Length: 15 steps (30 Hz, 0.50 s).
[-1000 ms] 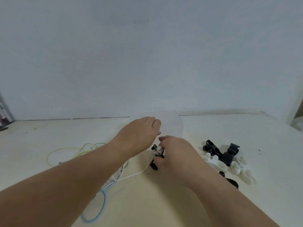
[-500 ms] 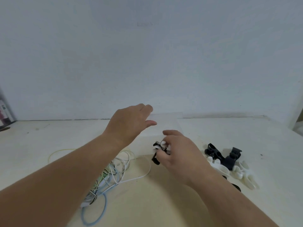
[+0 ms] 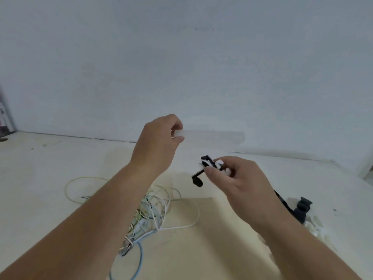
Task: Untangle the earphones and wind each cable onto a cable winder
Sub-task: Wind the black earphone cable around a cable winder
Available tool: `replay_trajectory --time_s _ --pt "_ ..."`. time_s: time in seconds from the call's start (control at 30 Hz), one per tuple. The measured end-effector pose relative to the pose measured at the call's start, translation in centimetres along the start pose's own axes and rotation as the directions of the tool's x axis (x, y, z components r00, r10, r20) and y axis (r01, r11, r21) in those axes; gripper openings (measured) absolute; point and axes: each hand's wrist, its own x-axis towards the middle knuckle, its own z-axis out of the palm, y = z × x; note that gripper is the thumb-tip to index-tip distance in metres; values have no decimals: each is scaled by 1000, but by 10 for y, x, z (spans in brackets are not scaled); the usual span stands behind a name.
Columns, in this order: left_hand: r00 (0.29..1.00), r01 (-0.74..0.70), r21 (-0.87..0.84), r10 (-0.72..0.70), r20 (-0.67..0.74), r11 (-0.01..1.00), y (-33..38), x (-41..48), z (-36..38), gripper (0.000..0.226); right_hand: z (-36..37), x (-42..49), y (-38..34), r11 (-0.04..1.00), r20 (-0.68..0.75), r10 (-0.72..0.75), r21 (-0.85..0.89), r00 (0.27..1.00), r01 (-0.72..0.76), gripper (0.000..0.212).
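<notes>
My right hand (image 3: 232,178) pinches a black cable winder (image 3: 210,163) with cable wound on it, held above the table. A black earbud (image 3: 197,181) dangles below it. My left hand (image 3: 159,142) is raised at the back, its fingertips pinching the left end of a translucent plastic box (image 3: 214,136). A tangle of white, pale blue and yellow-green earphone cables (image 3: 151,211) lies on the table under my left forearm, partly hidden by it.
Spare winders lie at the right: black ones (image 3: 300,211) and white ones (image 3: 314,227), partly behind my right forearm. A cream mat (image 3: 191,249) covers the table's middle. The wall stands close behind. A dark object (image 3: 5,120) leans at the far left.
My left hand left the winder, rose and moved back to the translucent box. My right hand lifted the wound winder off the table and carried it to the right.
</notes>
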Motion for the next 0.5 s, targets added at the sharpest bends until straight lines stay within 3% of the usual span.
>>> replay_trajectory --time_s 0.23,0.37,0.5 --pt "996 56 -46 -52 78 997 2 9 -9 10 27 65 -5 970 25 150 -199 988 -142 42" --pt "994 49 -75 -41 104 996 3 9 -13 9 43 91 -2 851 44 256 -484 966 -204 44" --pt "993 44 -86 -34 116 995 3 10 -16 11 55 96 -3 707 160 334 -694 929 -135 48"
